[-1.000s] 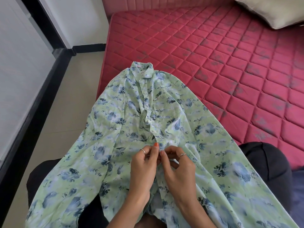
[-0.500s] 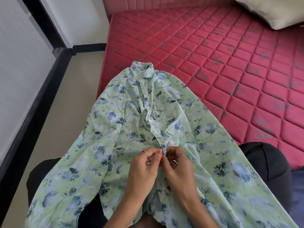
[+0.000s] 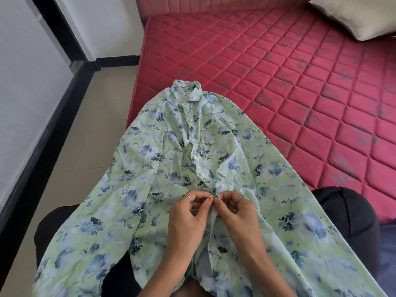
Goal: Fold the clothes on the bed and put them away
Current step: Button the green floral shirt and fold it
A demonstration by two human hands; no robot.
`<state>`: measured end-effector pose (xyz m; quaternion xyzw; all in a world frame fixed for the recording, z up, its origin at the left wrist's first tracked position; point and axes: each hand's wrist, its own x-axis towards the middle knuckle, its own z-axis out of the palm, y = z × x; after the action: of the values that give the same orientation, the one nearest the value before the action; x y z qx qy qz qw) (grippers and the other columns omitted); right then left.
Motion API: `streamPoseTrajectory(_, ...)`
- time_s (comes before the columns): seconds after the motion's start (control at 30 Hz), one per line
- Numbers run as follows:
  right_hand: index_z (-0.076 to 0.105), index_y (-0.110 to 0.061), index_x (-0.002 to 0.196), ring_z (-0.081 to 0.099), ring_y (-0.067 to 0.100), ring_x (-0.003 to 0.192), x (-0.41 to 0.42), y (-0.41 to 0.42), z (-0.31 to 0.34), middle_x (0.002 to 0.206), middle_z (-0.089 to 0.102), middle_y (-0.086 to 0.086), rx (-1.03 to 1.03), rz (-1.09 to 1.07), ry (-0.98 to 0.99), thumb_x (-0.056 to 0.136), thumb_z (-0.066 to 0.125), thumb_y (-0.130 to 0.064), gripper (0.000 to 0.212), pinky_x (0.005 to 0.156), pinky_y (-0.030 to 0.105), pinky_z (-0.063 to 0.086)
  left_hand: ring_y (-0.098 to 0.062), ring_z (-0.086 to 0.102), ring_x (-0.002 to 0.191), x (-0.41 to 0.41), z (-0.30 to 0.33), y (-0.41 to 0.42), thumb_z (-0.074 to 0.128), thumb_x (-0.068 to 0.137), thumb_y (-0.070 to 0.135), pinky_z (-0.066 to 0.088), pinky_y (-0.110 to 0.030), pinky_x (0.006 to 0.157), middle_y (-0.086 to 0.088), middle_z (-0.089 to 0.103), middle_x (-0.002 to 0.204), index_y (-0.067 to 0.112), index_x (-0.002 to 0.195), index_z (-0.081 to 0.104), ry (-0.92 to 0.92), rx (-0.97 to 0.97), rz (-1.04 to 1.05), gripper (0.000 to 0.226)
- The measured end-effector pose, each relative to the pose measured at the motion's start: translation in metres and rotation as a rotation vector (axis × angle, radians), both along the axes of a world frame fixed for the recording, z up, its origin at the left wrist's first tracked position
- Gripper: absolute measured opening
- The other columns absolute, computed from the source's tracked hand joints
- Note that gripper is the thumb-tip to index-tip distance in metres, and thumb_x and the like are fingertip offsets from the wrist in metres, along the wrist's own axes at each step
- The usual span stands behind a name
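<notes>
- at far left, a white wall (image 3: 25, 82) with a black skirting strip meets the pale tiled floor (image 3: 96, 129).
- a green shirt (image 3: 150, 168) with blue flowers lies front up, its collar (image 3: 186, 91) on the near corner of the red quilted bed (image 3: 278, 71), its lower half draped over the person's dark-clad knees.
- left hand (image 3: 188, 217), a ring on one finger, has its grip curled, thumb and fingertips pinching the shirt's front placket just below the fastened buttons.
- right hand (image 3: 237, 213), also ringed, touches the left at the fingertips, its grip pinching the opposite edge of the same placket.
- at far right, a beige pillow (image 3: 353, 16) lies at the bed's top corner.
</notes>
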<state>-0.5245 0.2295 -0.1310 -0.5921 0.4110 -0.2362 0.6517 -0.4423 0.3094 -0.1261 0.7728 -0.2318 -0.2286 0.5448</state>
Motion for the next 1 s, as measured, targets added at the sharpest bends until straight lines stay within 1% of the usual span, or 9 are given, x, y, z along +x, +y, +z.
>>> streamPoseTrajectory(0.1, 0.064, -0.005, 0.082, 0.058, 0.014, 0.067, 0.000, -0.001, 0.001, 0.069, 0.065, 0.001, 0.074, 0.001, -0.044, 0.089, 0.064, -0.005, 0.007, 0.065, 0.026, 0.049, -0.005, 0.070, 0.074, 0.000, 0.001, 0.000, 0.069, 0.087, 0.016, 0.056, -0.021, 0.067, 0.007, 0.073, 0.078, 0.020, 0.088, 0.069, 0.011, 0.000, 0.003, 0.004)
streamPoseTrajectory(0.23, 0.062, -0.012, 0.079, 0.052, 0.020, 0.065, -0.001, -0.003, 0.003, 0.066, 0.061, 0.006, 0.100, 0.012, -0.038, 0.089, 0.064, -0.007, 0.011, 0.063, 0.035, 0.042, -0.005, 0.070, 0.073, 0.002, 0.003, -0.001, 0.069, 0.087, 0.013, 0.056, -0.020, 0.067, 0.006, 0.073, 0.077, 0.019, 0.088, 0.069, 0.020, 0.015, -0.011, 0.006)
streamPoseTrajectory(0.33, 0.065, -0.016, 0.078, 0.058, 0.024, 0.066, -0.003, -0.005, 0.005, 0.070, 0.067, 0.016, 0.079, 0.021, -0.018, 0.086, 0.069, -0.011, 0.010, 0.065, 0.037, 0.045, -0.006, 0.070, 0.071, 0.005, 0.007, 0.000, 0.068, 0.087, 0.010, 0.056, -0.021, 0.066, 0.006, 0.073, 0.075, 0.022, 0.084, 0.070, 0.025, 0.020, -0.028, 0.013)
streamPoseTrajectory(0.43, 0.069, -0.012, 0.081, 0.066, 0.019, 0.074, -0.003, -0.007, 0.007, 0.076, 0.072, 0.007, 0.049, 0.018, -0.013, 0.084, 0.072, -0.010, 0.005, 0.072, 0.033, 0.051, -0.004, 0.069, 0.070, 0.008, 0.011, 0.000, 0.069, 0.086, 0.009, 0.056, -0.019, 0.065, 0.007, 0.073, 0.074, 0.028, 0.082, 0.068, -0.003, 0.039, -0.049, 0.019)
streamPoseTrajectory(0.5, 0.069, -0.010, 0.080, 0.066, 0.014, 0.073, -0.004, -0.007, 0.007, 0.074, 0.071, 0.003, 0.043, 0.026, -0.021, 0.083, 0.072, -0.008, 0.004, 0.072, 0.027, 0.051, -0.004, 0.069, 0.070, 0.009, 0.011, 0.000, 0.069, 0.086, 0.009, 0.056, -0.020, 0.066, 0.006, 0.073, 0.074, 0.029, 0.081, 0.068, -0.014, 0.050, -0.055, 0.021)
streamPoseTrajectory(0.67, 0.071, -0.006, 0.080, 0.065, 0.008, 0.071, -0.006, -0.003, 0.008, 0.075, 0.070, 0.003, -0.015, 0.031, -0.038, 0.084, 0.071, -0.009, 0.005, 0.068, 0.018, 0.048, -0.004, 0.068, 0.065, 0.007, 0.011, -0.002, 0.068, 0.087, 0.008, 0.055, -0.019, 0.062, 0.005, 0.071, 0.069, 0.028, 0.078, 0.064, -0.053, 0.095, -0.044, 0.022)
streamPoseTrajectory(0.73, 0.072, -0.012, 0.078, 0.067, 0.010, 0.073, -0.005, 0.000, 0.006, 0.079, 0.070, 0.005, -0.048, 0.015, -0.033, 0.086, 0.070, -0.010, 0.009, 0.069, 0.019, 0.050, -0.004, 0.067, 0.063, 0.006, 0.010, -0.004, 0.067, 0.087, 0.008, 0.055, -0.020, 0.061, 0.005, 0.070, 0.067, 0.022, 0.078, 0.065, -0.047, 0.107, -0.022, 0.017)
streamPoseTrajectory(0.87, 0.073, -0.018, 0.078, 0.070, 0.020, 0.081, -0.005, 0.002, 0.005, 0.082, 0.072, 0.007, -0.054, -0.003, -0.036, 0.092, 0.062, -0.018, 0.018, 0.075, 0.032, 0.055, -0.005, 0.068, 0.064, 0.006, 0.009, -0.006, 0.069, 0.086, 0.012, 0.055, -0.019, 0.061, 0.002, 0.071, 0.069, 0.014, 0.081, 0.068, 0.035, 0.119, 0.004, 0.005)
streamPoseTrajectory(1.0, 0.071, -0.009, 0.085, 0.070, 0.016, 0.076, -0.003, 0.001, 0.007, 0.078, 0.073, 0.005, -0.010, -0.017, -0.028, 0.091, 0.063, -0.015, 0.011, 0.069, 0.023, 0.053, -0.012, 0.070, 0.069, 0.007, 0.008, -0.009, 0.071, 0.085, 0.016, 0.059, -0.029, 0.068, -0.002, 0.073, 0.071, 0.015, 0.079, 0.069, 0.140, 0.119, 0.043, 0.007)
